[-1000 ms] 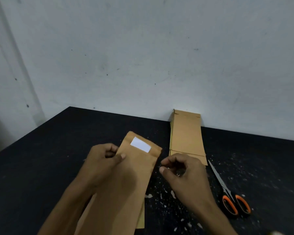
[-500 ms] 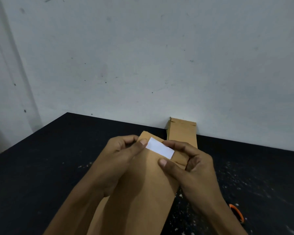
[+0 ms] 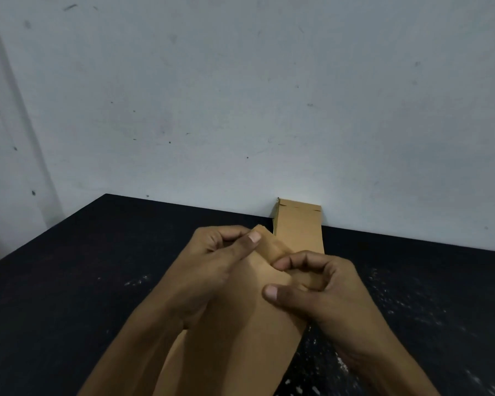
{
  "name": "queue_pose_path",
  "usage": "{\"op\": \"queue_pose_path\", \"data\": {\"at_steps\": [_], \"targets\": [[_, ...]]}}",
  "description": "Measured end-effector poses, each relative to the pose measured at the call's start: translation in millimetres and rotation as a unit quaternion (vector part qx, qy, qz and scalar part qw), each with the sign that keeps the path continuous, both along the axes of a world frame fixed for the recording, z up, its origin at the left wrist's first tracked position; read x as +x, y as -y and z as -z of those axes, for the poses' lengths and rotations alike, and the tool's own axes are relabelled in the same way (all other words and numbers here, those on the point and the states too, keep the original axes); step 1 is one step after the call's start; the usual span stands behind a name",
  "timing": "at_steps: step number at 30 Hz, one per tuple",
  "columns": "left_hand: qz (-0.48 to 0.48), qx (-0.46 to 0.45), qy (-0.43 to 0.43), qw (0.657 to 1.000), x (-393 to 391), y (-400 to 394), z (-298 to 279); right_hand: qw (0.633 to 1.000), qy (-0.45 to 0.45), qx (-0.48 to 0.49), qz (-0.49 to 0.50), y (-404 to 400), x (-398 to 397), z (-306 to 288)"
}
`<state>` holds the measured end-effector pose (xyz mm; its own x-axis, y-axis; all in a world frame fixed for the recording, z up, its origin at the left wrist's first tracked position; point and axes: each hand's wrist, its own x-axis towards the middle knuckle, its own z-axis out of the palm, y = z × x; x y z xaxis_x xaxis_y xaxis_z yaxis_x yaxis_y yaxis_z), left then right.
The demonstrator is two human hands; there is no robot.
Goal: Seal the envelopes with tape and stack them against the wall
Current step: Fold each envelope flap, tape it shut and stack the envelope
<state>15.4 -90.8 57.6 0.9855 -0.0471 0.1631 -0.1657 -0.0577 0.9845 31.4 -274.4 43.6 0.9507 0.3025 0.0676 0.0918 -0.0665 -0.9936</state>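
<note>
A brown paper envelope [image 3: 240,324] sits at centre-bottom of the frame, its top end raised toward a stack of envelopes [image 3: 299,227] at the wall [image 3: 240,95], centre-right. The left hand [image 3: 212,270] grips the envelope's top-left corner, thumb on the front w/ fingers curled behind; the right hand [image 3: 320,284] pinches the folded top edge, thumb pressed on the front, fingers curled over it. No tape shows; likely hidden under the fingers. Judged by look, the envelope is light, thin & flexible, apt to crease or bow, so it is best held flat by both long edges near the top rather than by one corner. What's inside it can't be told, nor how many are in the stack. The black table [image 3: 83,281] fills the lower frame, w/ pale flecks [image 3: 406,304] scattered lower right.
</note>
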Motion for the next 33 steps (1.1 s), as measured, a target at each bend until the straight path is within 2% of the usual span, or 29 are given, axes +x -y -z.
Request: {"op": "queue_pose_path", "data": {"at_steps": [3, 9, 11, 13, 15, 19, 24, 27, 29, 33], "targets": [[0.013, 0.01, 0.001, 1.0, 0, 4, 4, 0.998, -0.057, -0.006, -0.016, 6, 2, -3], [0.073, 0.006, -0.01, 0.997, -1, 7, 9, 0.998, -0.055, -0.044, 0.005, 21, -1, -3], [0.058, -0.007, -0.017, 0.998, -1, 10, 13, 0.998, -0.027, -0.057, 0.022, 28, -5, -2], [0.025, -0.056, -0.04, 0.997, 1, 15, 21, 0.998, -0.013, -0.032, 0.05, 35, -11, -2], [0.006, -0.085, -0.061, 0.994, 2, 22, 32, 0.996, -0.028, -0.001, 0.079, 44, -15, 1], [0.02, -0.098, -0.116, 0.988, 5, 38, 57, 0.992, -0.08, -0.022, 0.097, 60, -17, 21], [0.018, -0.024, -0.18, 0.983, 8, 48, 78, 0.986, -0.086, -0.084, 0.119, 75, -17, 57], [0.02, -0.005, -0.202, 0.979, 9, 47, 84, 0.987, -0.087, -0.054, 0.121, 78, -15, 71], [0.02, 0.027, -0.209, 0.977, 9, 46, 89, 0.989, -0.068, -0.047, 0.121, 79, -13, 79], [-0.003, 0.091, -0.193, 0.977, 9, 46, 99, 0.987, 0.0, -0.094, 0.133, 81, -9, 91]]}}
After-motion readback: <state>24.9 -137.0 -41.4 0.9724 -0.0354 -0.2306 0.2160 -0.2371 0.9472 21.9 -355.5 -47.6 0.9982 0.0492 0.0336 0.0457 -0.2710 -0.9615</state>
